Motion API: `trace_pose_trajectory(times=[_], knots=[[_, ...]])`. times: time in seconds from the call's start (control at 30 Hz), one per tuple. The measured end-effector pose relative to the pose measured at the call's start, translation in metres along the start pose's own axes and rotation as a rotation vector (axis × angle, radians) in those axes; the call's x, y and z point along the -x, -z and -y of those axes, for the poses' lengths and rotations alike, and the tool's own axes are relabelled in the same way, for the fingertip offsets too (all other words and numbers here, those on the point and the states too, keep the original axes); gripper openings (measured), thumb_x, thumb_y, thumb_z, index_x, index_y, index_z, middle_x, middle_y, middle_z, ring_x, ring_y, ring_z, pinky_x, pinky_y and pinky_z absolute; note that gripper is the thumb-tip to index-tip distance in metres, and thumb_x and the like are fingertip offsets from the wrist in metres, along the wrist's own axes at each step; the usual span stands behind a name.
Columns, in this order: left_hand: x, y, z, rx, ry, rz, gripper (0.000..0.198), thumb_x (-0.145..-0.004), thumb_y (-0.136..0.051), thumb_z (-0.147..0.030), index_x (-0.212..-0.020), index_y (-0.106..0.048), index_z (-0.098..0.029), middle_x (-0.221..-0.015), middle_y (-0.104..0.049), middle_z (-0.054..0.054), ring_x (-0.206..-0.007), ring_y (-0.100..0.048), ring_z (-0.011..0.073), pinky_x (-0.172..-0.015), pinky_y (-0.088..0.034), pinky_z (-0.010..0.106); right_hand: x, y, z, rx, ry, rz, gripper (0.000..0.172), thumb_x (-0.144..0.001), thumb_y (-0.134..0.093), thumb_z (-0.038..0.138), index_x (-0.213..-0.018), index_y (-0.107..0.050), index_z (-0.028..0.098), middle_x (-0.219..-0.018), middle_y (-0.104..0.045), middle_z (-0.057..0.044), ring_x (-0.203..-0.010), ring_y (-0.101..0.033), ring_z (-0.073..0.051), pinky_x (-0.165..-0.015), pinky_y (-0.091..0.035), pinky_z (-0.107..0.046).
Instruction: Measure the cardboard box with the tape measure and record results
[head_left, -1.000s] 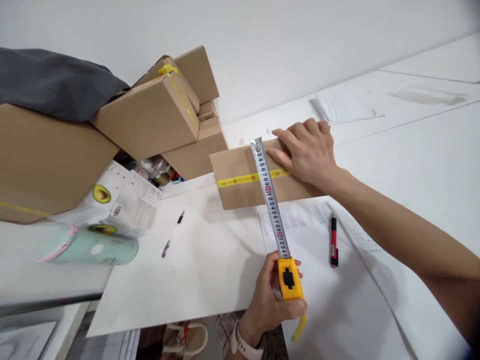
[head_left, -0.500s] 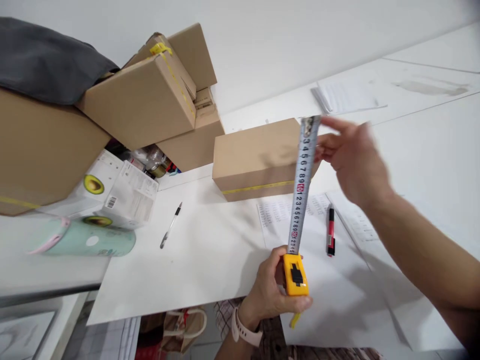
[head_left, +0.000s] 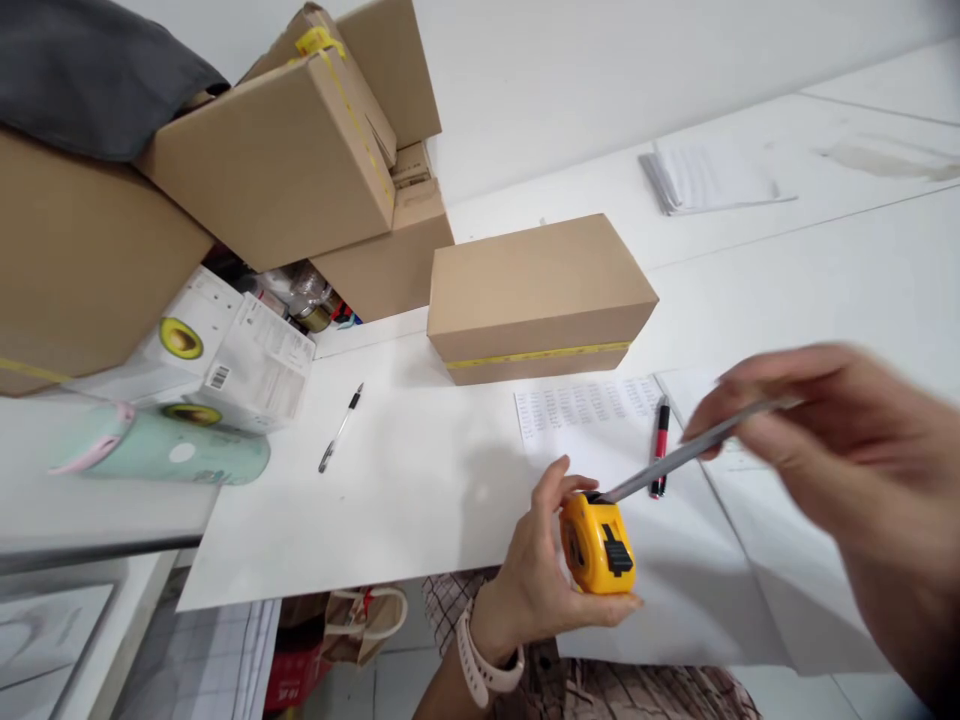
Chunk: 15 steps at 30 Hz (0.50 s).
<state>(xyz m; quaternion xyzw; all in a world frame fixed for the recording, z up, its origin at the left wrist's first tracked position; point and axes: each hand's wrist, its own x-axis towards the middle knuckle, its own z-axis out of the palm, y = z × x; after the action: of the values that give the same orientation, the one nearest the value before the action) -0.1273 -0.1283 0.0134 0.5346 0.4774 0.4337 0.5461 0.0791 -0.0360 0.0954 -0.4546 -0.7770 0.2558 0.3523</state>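
A yellow tape measure (head_left: 596, 545) with a black slide button sits in my left hand (head_left: 536, 570), its case gripped between thumb and fingers above the table's front edge. Out of the case a short length of metal blade (head_left: 679, 455) slants up to the right. My right hand (head_left: 817, 430), slightly blurred, pinches that blade near its free end. Behind my hands lies a closed cardboard box (head_left: 544, 285) with a yellow tape strip along its side. Below the blade, a red and black pen (head_left: 660, 445) rests on a printed sheet (head_left: 577, 405).
Larger cardboard boxes (head_left: 277, 165) are stacked at the left, a dark cloth (head_left: 90, 75) over them. A white carton with avocado pictures (head_left: 247, 350) and a mint-green bottle (head_left: 202, 445) stand nearby. A clear pen (head_left: 341, 428) lies on the white table (head_left: 405, 500). Papers (head_left: 712, 175) lie far right.
My right hand has come down and right, away from the cardboard box, with the blade's end. Less blade shows now, and the tape measure's case has turned in my left hand.
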Motion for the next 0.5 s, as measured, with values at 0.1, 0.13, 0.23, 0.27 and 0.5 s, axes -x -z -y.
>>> trace_pose_trajectory(times=[0.1,0.13,0.23,0.27,0.5], knots=[[0.008,0.004,-0.006,-0.069,-0.058,-0.118,0.117,-0.06,-0.094,-0.031,-0.153,-0.023,-0.027,-0.136,-0.054,0.014,-0.128,-0.053,0.0337,-0.113,-0.038,0.05,0.005,-0.021,-0.007,-0.245,0.061,0.088,0.013,-0.092,-0.063,0.044,-0.105,-0.063,0.043,-0.082,-0.071,-0.001,-0.067,-0.069,-0.027,-0.053,-0.055,-0.042],[0.01,0.008,-0.008,-0.093,-0.07,-0.155,0.114,-0.061,-0.094,-0.03,-0.152,-0.025,-0.027,-0.134,-0.055,0.013,-0.127,-0.054,0.033,-0.113,-0.037,0.05,0.007,-0.028,-0.011,-0.209,0.076,0.111,0.013,-0.091,-0.064,0.042,-0.105,-0.063,0.04,-0.082,-0.071,-0.001,-0.069,-0.069,-0.026,-0.054,-0.055,-0.04],[0.011,0.026,-0.012,-0.162,-0.067,-0.303,0.108,-0.063,-0.093,-0.028,-0.15,-0.029,-0.028,-0.13,-0.058,0.011,-0.123,-0.057,0.0309,-0.111,-0.039,0.047,0.012,-0.043,-0.032,0.089,-0.008,0.037,0.021,-0.096,-0.055,0.047,-0.108,-0.063,0.032,-0.077,-0.07,-0.004,-0.064,-0.067,-0.024,-0.053,-0.049,-0.038],[0.01,0.035,-0.012,-0.194,-0.057,-0.373,0.105,-0.064,-0.092,-0.028,-0.149,-0.032,-0.028,-0.129,-0.058,0.011,-0.122,-0.058,0.0307,-0.109,-0.041,0.046,0.013,-0.046,-0.041,0.205,-0.081,-0.001,0.026,-0.097,-0.051,0.05,-0.108,-0.063,0.029,-0.073,-0.068,-0.004,-0.06,-0.065,-0.024,-0.049,-0.045,-0.036],[-0.006,0.085,-0.005,-0.86,0.068,-0.669,0.077,-0.076,-0.078,-0.024,-0.144,-0.042,-0.027,-0.131,-0.06,0.012,-0.118,-0.063,0.0344,-0.095,-0.053,0.05,0.014,-0.052,-0.1,0.627,-0.324,0.125,0.049,-0.099,-0.04,0.051,-0.131,-0.058,0.02,-0.08,-0.073,-0.008,-0.061,-0.063,-0.025,-0.044,-0.027,-0.029]])
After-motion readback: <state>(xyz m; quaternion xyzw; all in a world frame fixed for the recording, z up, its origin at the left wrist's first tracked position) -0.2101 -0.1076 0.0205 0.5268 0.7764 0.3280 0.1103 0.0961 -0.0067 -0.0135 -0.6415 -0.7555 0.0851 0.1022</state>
